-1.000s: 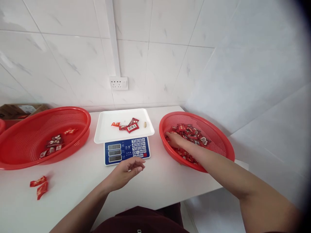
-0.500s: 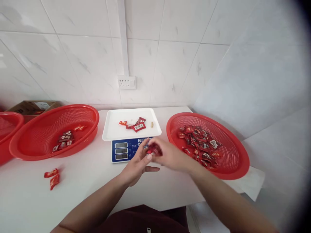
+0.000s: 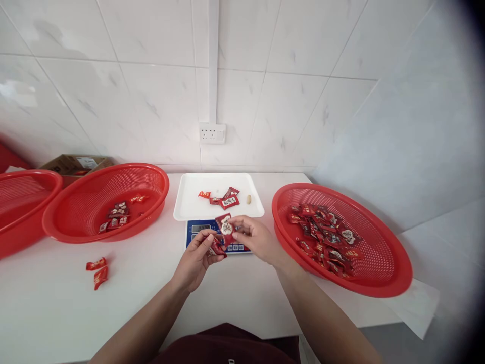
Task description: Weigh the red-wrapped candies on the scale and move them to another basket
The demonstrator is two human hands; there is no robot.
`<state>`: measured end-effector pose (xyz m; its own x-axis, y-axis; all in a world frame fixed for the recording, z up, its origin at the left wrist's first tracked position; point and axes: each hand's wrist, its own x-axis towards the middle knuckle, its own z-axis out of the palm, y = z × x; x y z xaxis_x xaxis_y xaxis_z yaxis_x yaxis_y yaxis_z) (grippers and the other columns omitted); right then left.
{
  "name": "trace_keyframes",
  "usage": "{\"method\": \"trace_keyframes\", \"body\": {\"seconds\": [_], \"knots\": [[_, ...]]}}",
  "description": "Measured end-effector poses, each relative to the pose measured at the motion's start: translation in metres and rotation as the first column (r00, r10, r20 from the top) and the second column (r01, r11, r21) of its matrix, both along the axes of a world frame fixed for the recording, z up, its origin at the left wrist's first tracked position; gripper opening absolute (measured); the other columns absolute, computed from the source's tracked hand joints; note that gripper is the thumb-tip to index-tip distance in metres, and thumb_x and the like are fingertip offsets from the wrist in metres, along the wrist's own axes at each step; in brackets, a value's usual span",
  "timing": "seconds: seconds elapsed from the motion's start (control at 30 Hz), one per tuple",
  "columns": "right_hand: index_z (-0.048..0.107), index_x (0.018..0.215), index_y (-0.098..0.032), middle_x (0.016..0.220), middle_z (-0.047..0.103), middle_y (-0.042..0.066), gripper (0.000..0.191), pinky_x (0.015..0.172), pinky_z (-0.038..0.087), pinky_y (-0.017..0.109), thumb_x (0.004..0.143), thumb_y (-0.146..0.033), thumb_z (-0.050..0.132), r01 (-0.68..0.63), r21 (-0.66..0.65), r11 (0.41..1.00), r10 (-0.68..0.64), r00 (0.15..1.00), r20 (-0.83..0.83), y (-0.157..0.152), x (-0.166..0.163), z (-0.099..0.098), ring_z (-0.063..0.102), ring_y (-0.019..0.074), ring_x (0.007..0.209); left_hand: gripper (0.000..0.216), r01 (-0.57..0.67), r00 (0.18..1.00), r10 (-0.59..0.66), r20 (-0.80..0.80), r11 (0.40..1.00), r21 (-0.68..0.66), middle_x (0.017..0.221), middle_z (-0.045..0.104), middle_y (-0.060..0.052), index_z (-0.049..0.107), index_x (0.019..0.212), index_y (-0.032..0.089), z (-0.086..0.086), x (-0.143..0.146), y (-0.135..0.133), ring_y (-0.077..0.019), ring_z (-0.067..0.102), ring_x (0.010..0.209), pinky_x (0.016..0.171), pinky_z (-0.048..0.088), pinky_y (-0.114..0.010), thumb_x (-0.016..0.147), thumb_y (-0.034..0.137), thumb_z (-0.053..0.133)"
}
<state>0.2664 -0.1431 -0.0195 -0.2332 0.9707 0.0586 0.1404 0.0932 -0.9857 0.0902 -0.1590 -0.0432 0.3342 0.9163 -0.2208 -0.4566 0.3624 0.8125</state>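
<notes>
In the head view, the right hand (image 3: 257,238) pinched a dark red packet (image 3: 226,226) with a pale printed label between thumb and fingers, holding it up over the scale (image 3: 200,229). The left hand (image 3: 195,260) was closed on a second red wrapper (image 3: 217,246), held lower and just beside the first; whether it gripped one packet or more could not be told. Both hands were above the front of the scale and partly hid its keypad.

Behind them, the white tray (image 3: 189,197) carried a small cluster of red packets (image 3: 229,202), a smaller orange-red one (image 3: 204,194) near it, and what looked like a peanut (image 3: 248,199) towards the right side. The right basket (image 3: 390,253) held a loose heap of packets (image 3: 322,227); the left basket (image 3: 68,212) held only a few. Two small red packets (image 3: 100,277) lay on the counter (image 3: 151,283) in front of the left basket.

The likeliest trouble seemed to be a slip: the right hand's pinch took in only one side of its slick-looking wrapper, so a loosened thumb could drop it onto the keypad. With both packets so close, one might also knock the other free. A wrist resting on the scale could disturb its reading.
</notes>
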Motion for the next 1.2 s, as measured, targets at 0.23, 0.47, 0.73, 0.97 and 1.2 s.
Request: {"method": "trace_keyframes", "body": {"seconds": [0.23,0.47,0.73,0.97,1.2], "knots": [[0.043,0.127,-0.027,0.14,0.039,0.005,0.049,0.102,0.036,0.04,0.079,-0.027,0.055,0.115,0.202,0.973,-0.128,0.991,0.05,0.045,-0.005,0.013,0.036,0.02,0.128,0.038,-0.038,0.998,0.039,-0.051,0.999,0.029,0.106,0.06,-0.002,0.046,0.105,0.025,0.001,-0.006,-0.005,-0.01,0.061,0.068,0.05,0.046,-0.018,0.074,0.032,0.067],[0.049,0.12,-0.025,0.106,0.063,0.006,0.038,0.082,0.049,0.038,0.084,-0.035,0.054,-0.283,-0.058,0.957,0.284,0.959,0.003,-0.005,-0.014,-0.011,0.062,0.0187,0.092,0.031,-0.021,0.977,0.057,-0.204,0.984,0.177,0.087,0.06,0.001,0.044,0.093,0.022,-0.001,-0.004,-0.007,-0.0088,0.057,0.06,0.051,0.044,-0.02,0.074,0.033,0.066],[0.059,0.099,-0.021,0.082,0.064,0.001,0.025,0.068,0.049,0.033,0.075,-0.028,0.063,-0.079,-0.096,0.992,0.073,0.995,-0.071,-0.016,-0.008,-0.02,0.059,0.0152,0.069,0.046,0.041,0.953,0.029,-0.302,0.974,0.222,0.105,0.052,-0.002,0.041,0.114,0.027,-0.004,0.011,-0.01,-0.0095,0.057,0.066,0.058,0.049,-0.026,0.075,0.032,0.064],[0.053,0.117,-0.023,0.109,0.062,0.006,0.044,0.085,0.049,0.039,0.074,-0.03,0.061,0.178,-0.047,0.983,-0.181,0.98,-0.082,0.012,0.002,-0.014,0.058,0.0223,0.101,0.045,-0.067,0.972,0.112,-0.205,0.974,0.217,0.095,0.052,0.0,0.044,0.108,0.025,0.002,0.005,-0.009,-0.0146,0.056,0.089,0.086,0.049,-0.035,0.069,0.019,0.065],[0.037,0.133,-0.033,0.145,0.03,0.003,0.058,0.099,0.039,0.039,0.079,-0.035,0.058,0.122,0.092,0.988,-0.115,0.99,-0.08,0.01,-0.003,-0.015,0.032,0.0223,0.131,0.049,-0.016,0.964,0.06,-0.26,0.986,0.168,0.093,0.063,-0.003,0.042,0.114,0.023,0.006,-0.013,-0.008,-0.0159,0.063,0.08,0.076,0.051,-0.033,0.073,0.029,0.067]]}}
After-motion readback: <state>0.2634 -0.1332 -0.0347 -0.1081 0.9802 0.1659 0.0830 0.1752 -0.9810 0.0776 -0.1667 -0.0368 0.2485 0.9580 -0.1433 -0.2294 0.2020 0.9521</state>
